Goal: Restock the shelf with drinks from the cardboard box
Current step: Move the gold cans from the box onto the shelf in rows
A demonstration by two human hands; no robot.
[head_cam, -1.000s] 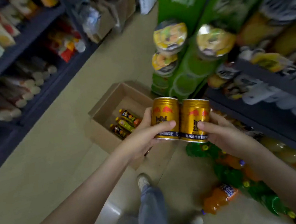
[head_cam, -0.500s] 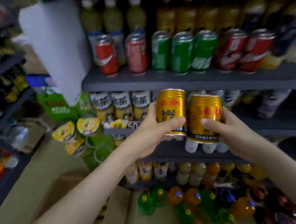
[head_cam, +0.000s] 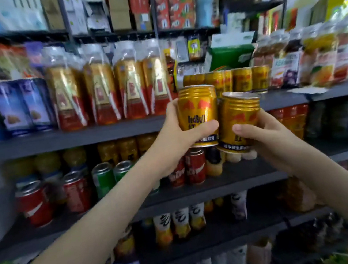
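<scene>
Two gold cans are raised in front of the upper shelf (head_cam: pixel 70 139), side by side and touching. Our left can (head_cam: pixel 197 106) stands upright, long axis vertical, lid up, its RedBull label facing us. Our right can (head_cam: pixel 238 114) sits a little lower and is tilted, its lid leaning to the right, so that we see part of the rim.

Our left hand (head_cam: pixel 176 140) wraps the lower half of its can, with the thumb laid across the front under the label and the fingers hidden behind. Our right hand (head_cam: pixel 264 139) grips the other can low on its body, thumb on the front and fingers curled round the far side.

Just behind the held cans a row of matching gold cans (head_cam: pixel 239 81) stands on that shelf, between red-and-gold bottles (head_cam: pixel 101 92) on the left and juice packs (head_cam: pixel 318 61) on the right. A bare strip of board runs along the shelf's front edge right of our hands. Below, red cans (head_cam: pixel 34 203) and green cans (head_cam: pixel 104 178) fill the next shelf.
</scene>
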